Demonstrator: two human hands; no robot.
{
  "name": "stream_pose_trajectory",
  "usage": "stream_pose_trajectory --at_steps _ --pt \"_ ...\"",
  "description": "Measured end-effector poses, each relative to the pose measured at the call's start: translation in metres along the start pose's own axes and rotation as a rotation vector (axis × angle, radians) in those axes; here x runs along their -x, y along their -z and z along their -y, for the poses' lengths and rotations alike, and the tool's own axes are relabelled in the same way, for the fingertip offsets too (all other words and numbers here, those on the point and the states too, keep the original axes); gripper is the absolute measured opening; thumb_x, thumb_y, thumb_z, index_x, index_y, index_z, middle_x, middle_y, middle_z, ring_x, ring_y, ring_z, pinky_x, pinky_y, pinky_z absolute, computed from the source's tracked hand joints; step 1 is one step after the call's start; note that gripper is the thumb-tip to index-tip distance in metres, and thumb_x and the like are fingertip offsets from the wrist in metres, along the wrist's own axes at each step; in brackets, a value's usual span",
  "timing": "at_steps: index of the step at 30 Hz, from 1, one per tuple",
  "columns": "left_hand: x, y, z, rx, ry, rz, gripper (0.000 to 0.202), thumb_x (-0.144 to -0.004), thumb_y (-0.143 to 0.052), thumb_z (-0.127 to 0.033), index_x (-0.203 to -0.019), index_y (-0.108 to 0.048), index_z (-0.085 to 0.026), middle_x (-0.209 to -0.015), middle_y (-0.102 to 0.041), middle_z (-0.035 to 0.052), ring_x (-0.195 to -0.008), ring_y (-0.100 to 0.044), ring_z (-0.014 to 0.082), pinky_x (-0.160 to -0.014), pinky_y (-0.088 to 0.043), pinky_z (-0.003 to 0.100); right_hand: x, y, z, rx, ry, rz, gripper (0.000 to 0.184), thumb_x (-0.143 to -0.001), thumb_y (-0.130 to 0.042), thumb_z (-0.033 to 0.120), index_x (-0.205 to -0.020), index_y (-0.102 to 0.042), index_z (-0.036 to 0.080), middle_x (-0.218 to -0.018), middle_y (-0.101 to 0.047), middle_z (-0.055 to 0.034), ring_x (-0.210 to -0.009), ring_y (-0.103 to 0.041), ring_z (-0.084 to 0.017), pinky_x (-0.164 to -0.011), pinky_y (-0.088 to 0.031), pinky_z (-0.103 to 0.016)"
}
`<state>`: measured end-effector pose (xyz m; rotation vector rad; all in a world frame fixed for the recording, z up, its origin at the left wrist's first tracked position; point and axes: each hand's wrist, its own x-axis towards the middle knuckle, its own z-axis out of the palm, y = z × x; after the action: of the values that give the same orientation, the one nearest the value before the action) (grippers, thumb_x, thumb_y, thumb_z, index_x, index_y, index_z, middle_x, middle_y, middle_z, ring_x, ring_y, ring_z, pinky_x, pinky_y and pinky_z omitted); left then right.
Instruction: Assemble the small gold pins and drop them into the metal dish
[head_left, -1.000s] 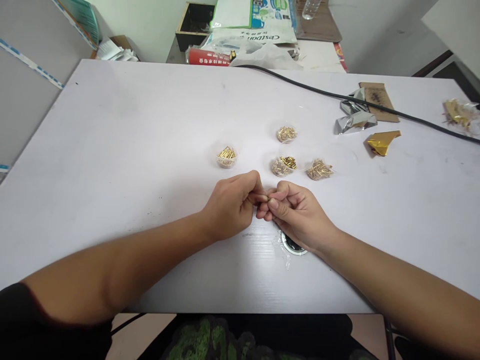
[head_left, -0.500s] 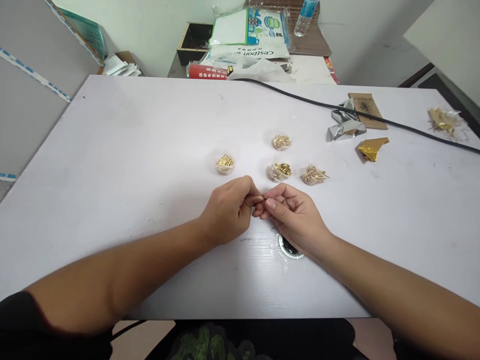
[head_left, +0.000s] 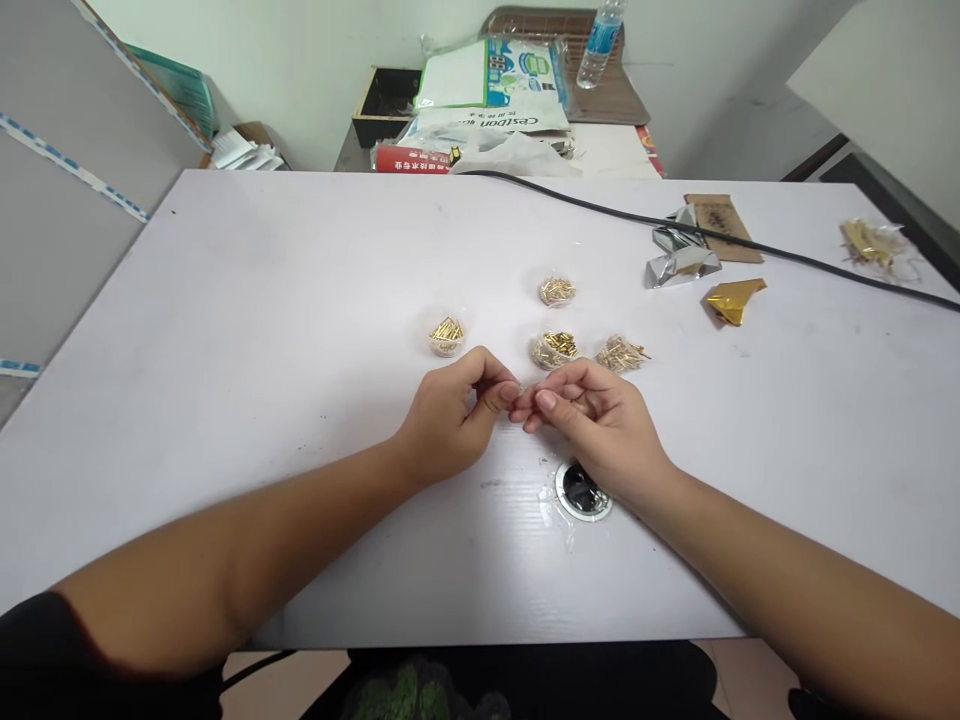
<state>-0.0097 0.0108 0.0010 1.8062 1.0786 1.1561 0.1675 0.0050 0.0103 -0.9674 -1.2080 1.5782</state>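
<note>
The work looks to be midway through a single piece, with the left hand (head_left: 454,415) and right hand (head_left: 611,425) brought fingertip to fingertip above the bench (head_left: 300,260), in front of four lots of brass-coloured pins. Thumb and forefinger of each hand bend together as for a pinch, but what lies between them is too small to make out, so I cannot tell which hand grips it. Nothing finished can be told from the loose pins, so how much is done stays unclear; plenty of stock remains in the leftmost tub (head_left: 448,349), the back tub (head_left: 557,302), the middle tub (head_left: 541,352) and the rightmost bundle (head_left: 621,354). Any piece at the fingertips shows no readable axis. In the leftmost tub many pins (head_left: 448,329) slant up and rightward; the other lots lie jumbled, one pin poking rightward from the bundle.
</note>
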Motion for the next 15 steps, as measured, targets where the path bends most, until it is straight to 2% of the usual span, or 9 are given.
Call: stream_pose_trajectory --at_steps 7,11,15 --pt "-0.0026 0.0017 0.0018 0.266 0.139 0.102 0.022 -0.088 -0.065 -0.034 -0.08 -0.059 -0.015 -0.073 -0.07 0.0043 -0.069 -0.068 0.0145 -0.062 -0.052 0.026 0.0001 0.0039 -0.0001 0.142 0.112 -0.021 0.01 -0.08 -0.077 0.025 -0.083 -0.068 0.02 -0.073 -0.073 -0.003 -0.068 -0.072 -0.016 -0.068 -0.063 -0.031" --pt "-0.0033 0.0023 0.0031 0.231 0.187 0.09 0.026 -0.086 -0.068 -0.038 -0.078 -0.062 -0.014 -0.071 -0.069 0.0045 -0.065 -0.065 0.0131 -0.058 -0.051 0.024 0.0008 0.0052 -0.0023 0.211 0.144 -0.034 0.007 -0.082 -0.075 0.026 -0.087 -0.073 0.021 -0.077 -0.074 -0.0035 -0.07 -0.072 -0.017 -0.07 -0.064 -0.034" --pt "-0.0039 0.002 0.0038 0.217 0.187 0.075 0.024 -0.085 -0.069 -0.036 -0.078 -0.064 -0.014 -0.071 -0.07 0.0037 -0.065 -0.063 0.0113 -0.059 -0.052 0.022 0.0001 0.0061 -0.0025 0.247 0.162 -0.045 0.006 -0.084 -0.073 0.025 -0.089 -0.073 0.021 -0.078 -0.074 -0.0031 -0.07 -0.072 -0.016 -0.071 -0.063 -0.032"
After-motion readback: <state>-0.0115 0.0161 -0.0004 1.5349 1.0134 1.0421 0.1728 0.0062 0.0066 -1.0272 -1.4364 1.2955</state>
